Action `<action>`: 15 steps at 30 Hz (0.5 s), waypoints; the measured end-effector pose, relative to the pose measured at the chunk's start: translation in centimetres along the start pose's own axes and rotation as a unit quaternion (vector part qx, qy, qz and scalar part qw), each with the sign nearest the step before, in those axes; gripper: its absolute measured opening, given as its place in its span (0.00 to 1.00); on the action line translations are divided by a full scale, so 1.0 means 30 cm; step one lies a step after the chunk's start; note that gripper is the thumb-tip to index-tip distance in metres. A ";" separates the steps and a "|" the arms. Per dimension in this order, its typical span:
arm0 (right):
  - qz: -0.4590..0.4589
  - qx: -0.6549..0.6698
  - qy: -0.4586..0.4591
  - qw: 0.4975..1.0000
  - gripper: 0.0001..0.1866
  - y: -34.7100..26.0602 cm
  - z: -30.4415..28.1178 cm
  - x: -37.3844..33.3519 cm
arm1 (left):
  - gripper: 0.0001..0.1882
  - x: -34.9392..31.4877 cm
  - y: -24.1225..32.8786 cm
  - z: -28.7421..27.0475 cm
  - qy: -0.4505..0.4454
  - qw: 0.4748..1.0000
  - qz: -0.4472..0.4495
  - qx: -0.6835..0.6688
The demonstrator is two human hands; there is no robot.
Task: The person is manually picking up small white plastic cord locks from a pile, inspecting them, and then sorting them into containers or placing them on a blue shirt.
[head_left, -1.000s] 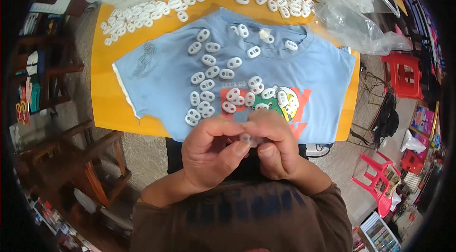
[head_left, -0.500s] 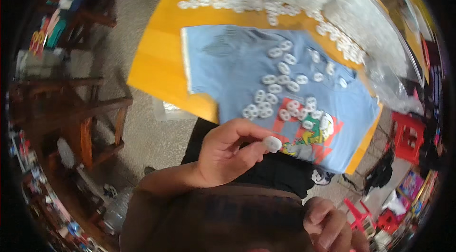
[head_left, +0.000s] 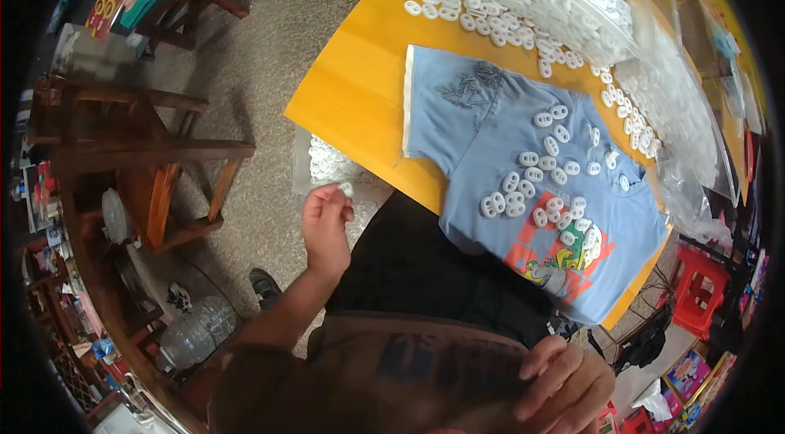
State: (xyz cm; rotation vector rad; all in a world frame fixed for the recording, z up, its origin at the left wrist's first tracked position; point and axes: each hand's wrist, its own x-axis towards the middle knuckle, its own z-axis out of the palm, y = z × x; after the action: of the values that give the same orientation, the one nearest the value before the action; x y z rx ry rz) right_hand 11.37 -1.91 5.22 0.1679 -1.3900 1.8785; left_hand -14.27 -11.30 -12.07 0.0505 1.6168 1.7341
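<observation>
My left hand (head_left: 327,225) pinches a small white oval plastic piece (head_left: 346,188) between thumb and fingertips. The hand is off the table's left side, just in front of a clear container (head_left: 302,160) of white pieces standing lower down. My right hand (head_left: 568,389) is close to my body at the lower right, fingers curled; whatever it may hold is hidden. A light blue T-shirt (head_left: 466,119) with a coloured print lies spread on the yellow table (head_left: 352,82). Several loose white two-hole oval pieces (head_left: 546,162) are scattered over it.
A big clear bin (head_left: 548,4) heaped with white pieces stands at the table's far side, more pieces (head_left: 450,0) strewn before it. Clear plastic bags (head_left: 687,188) lie at the right. Dark wooden furniture (head_left: 155,156) stands left, a red stool (head_left: 699,291) right.
My left hand has swung left from in front of the shirt to near the low container, still pinching a white piece. The view has shifted, so the table sits further right.
</observation>
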 end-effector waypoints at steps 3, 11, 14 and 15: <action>-0.006 0.002 -0.013 1.000 0.27 0.024 -0.045 -0.032 | 0.05 0.111 -0.077 -0.111 0.010 0.999 0.022 -0.030; -0.045 -0.064 0.149 0.986 0.22 0.023 -0.102 -0.185 | 0.02 0.304 -0.153 -0.248 0.048 0.998 0.010 -0.027; -0.051 -0.106 0.235 0.965 0.21 0.003 -0.117 -0.229 | 0.01 0.373 -0.173 -0.273 0.056 0.998 -0.008 -0.004; -0.054 -0.120 0.258 0.957 0.21 -0.006 -0.123 -0.242 | 0.01 0.400 -0.182 -0.282 0.064 0.998 -0.013 0.005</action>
State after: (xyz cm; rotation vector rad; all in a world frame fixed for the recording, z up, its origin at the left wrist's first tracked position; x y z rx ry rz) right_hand 17.71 -2.37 0.11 -0.3398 -1.1968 1.5023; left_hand -24.46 -12.46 -23.90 -0.0776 1.7092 1.7404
